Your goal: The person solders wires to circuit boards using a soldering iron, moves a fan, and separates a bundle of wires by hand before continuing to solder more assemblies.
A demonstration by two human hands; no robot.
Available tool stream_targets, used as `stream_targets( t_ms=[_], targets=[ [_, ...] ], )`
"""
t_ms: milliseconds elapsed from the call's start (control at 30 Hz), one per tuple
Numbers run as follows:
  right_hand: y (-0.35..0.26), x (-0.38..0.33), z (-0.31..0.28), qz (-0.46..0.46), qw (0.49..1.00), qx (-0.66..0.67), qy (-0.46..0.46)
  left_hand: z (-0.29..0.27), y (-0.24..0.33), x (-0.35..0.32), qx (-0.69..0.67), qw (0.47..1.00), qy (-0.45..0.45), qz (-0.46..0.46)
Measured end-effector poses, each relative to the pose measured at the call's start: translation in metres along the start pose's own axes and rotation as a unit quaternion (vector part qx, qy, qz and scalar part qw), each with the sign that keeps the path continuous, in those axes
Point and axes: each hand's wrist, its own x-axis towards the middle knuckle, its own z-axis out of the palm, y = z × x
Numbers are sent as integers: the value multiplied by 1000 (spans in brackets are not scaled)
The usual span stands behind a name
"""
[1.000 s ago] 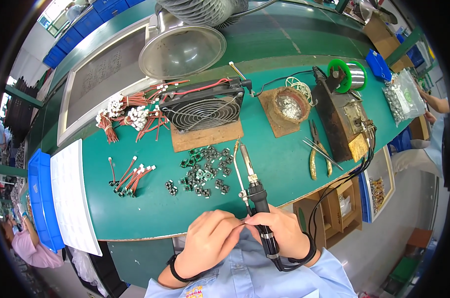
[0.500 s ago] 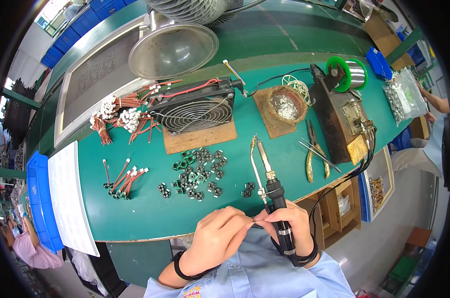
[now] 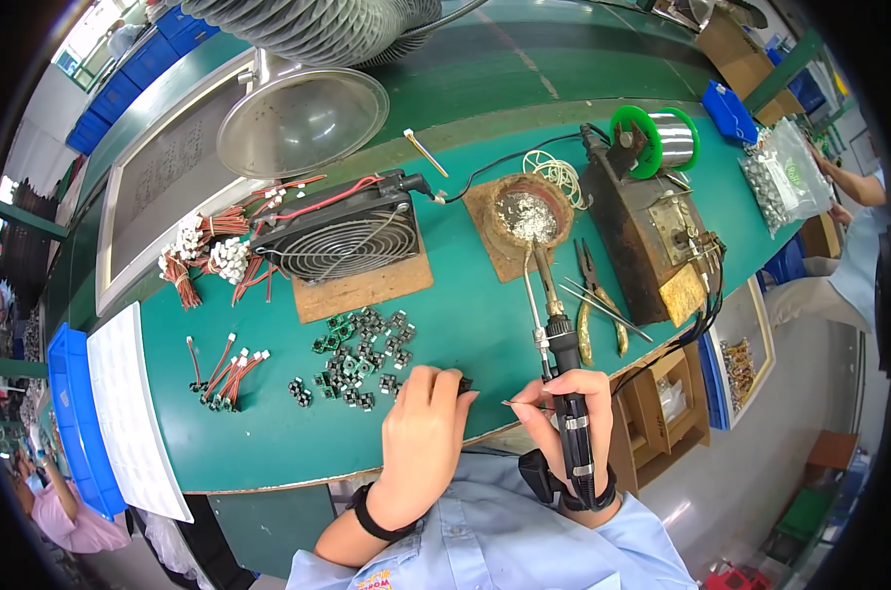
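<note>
My right hand (image 3: 575, 408) is wrapped round a black soldering iron (image 3: 564, 349) with a solder feed tube beside its tip. The iron's tip reaches the near side of a round brown pot (image 3: 505, 228) holding silvery bits. Thumb and finger of that hand also pinch a thin, dark wire end (image 3: 514, 403). My left hand (image 3: 421, 428) is closed at the bench's near part, its fingertips on a small black circuit board (image 3: 465, 385), mostly hidden. Loose small circuit boards (image 3: 352, 364) lie beyond it. At the left, several boards with red wires (image 3: 231, 379) form a group.
A fan (image 3: 337, 241) stands on a wooden board, with bundled red wires (image 3: 182, 280) to its left. Pliers (image 3: 587, 324) and tweezers (image 3: 612, 310) lie before a dark metal box (image 3: 627, 236) with a green solder spool (image 3: 652, 143). A metal hood (image 3: 303, 123) hangs above.
My hands, close together before, are now apart. The left has moved forward to the small boards; the right has swung the iron's tip forward to the pot. The view has shifted a little.
</note>
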Motion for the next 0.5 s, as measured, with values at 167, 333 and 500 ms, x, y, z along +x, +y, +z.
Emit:
stream_targets(
  t_ms=[167,333,500],
  targets=[
    [0,0,6,18,998,65,-14,-38,-8,-12,-211,975,-52,-49],
    [-10,3,23,39,992,100,-62,-51,-14,-30,-519,832,-38,-191],
    [-13,3,31,-3,993,42,-110,-51,-26,-39,-614,777,-3,-141]
  ],
)
